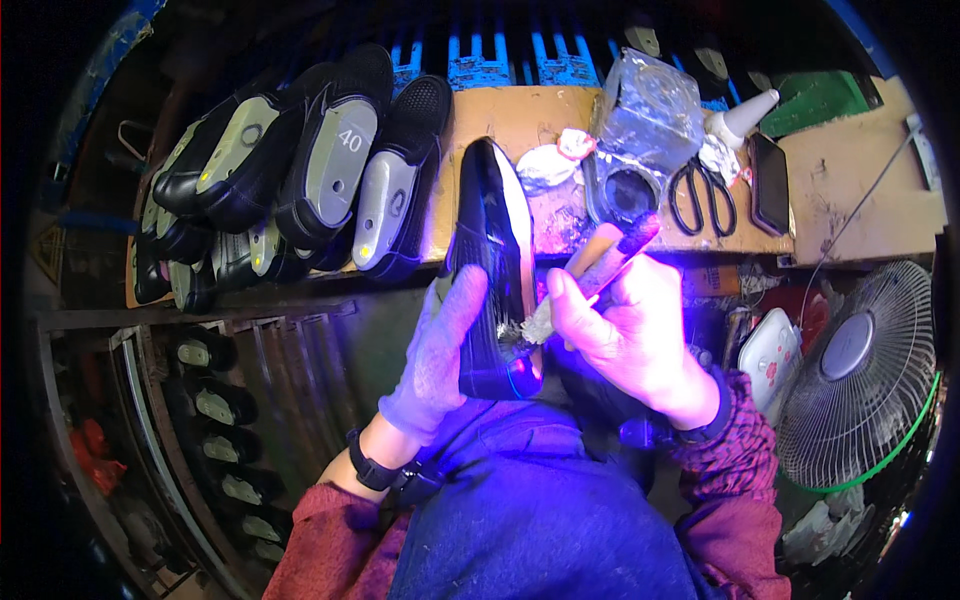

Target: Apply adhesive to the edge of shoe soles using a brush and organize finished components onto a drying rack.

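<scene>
A black shoe [480, 220] stands tilted on its side in front of me, its toe pointing away and its pale inner edge facing right. My left hand [435, 345], in a light knit glove, is closed around the shoe's left side near the heel. My right hand [640, 330] is bare and grips a brush [602, 270] with a dark-stained handle end. Its frayed, pale bristles touch the shoe's right edge near the heel. Beyond my right hand sits an open container [630, 190] with dark contents; whether they are liquid I cannot tell.
Several black shoes on grey lasts [335, 160] are piled at the left of the cardboard-covered bench [520, 110]. Black-handled scissors [703, 200], a phone [768, 185] and a white nozzle bottle [742, 118] lie at the right. A fan [850, 350] stands at far right, a shoe rack [150, 400] lower left.
</scene>
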Demonstrator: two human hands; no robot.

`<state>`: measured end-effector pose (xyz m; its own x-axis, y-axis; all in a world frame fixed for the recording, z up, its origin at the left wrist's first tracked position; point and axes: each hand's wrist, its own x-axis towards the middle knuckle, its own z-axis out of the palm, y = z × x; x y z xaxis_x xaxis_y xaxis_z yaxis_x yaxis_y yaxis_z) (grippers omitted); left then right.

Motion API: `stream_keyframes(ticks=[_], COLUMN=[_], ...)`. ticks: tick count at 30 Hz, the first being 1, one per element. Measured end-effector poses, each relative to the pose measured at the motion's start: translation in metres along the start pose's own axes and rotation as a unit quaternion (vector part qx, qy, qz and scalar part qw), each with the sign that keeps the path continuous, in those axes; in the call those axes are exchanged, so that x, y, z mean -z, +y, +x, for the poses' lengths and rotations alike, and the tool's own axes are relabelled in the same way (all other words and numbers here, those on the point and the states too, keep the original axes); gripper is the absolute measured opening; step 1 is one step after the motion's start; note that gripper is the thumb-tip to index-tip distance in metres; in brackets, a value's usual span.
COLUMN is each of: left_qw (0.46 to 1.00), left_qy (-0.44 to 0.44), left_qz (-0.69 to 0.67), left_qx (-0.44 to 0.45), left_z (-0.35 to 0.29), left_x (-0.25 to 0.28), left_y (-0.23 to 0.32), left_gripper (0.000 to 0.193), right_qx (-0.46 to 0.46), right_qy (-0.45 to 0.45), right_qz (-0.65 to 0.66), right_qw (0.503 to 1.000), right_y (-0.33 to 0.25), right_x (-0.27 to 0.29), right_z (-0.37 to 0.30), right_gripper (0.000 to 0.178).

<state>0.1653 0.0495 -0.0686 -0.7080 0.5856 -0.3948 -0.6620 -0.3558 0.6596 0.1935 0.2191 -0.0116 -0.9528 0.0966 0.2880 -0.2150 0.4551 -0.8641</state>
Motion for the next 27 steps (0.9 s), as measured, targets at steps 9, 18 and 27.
stream_keyframes(ticks=[9,18,27], left_qw=[0.901,0.679,0.539], left_qy=[0.039,0.067,0.071], left_qz=[0.33,0.621,0.736], left_qx=[-0.279,-0.386,-0.404], left_z=[-0.006,-0.006,-0.011], left_x=[-0.001,0.028,0.025], left_y=[0.013,0.022,0.027], left_gripper=[0.056,0.054,0.043], right_qx=[0.262,0.367,0.321], right_qy=[-0.226,-0.233,-0.317], right_qz=[0.05,-0.04,0.203], right_qw=[0.937,0.9,0.869], right_y=[-0.047,-0.042,-0.006], right_x=[0.031,0.047,0.05], right_z=[0.04,0.05,0.076], right_gripper=[0.024,0.035,0.02])
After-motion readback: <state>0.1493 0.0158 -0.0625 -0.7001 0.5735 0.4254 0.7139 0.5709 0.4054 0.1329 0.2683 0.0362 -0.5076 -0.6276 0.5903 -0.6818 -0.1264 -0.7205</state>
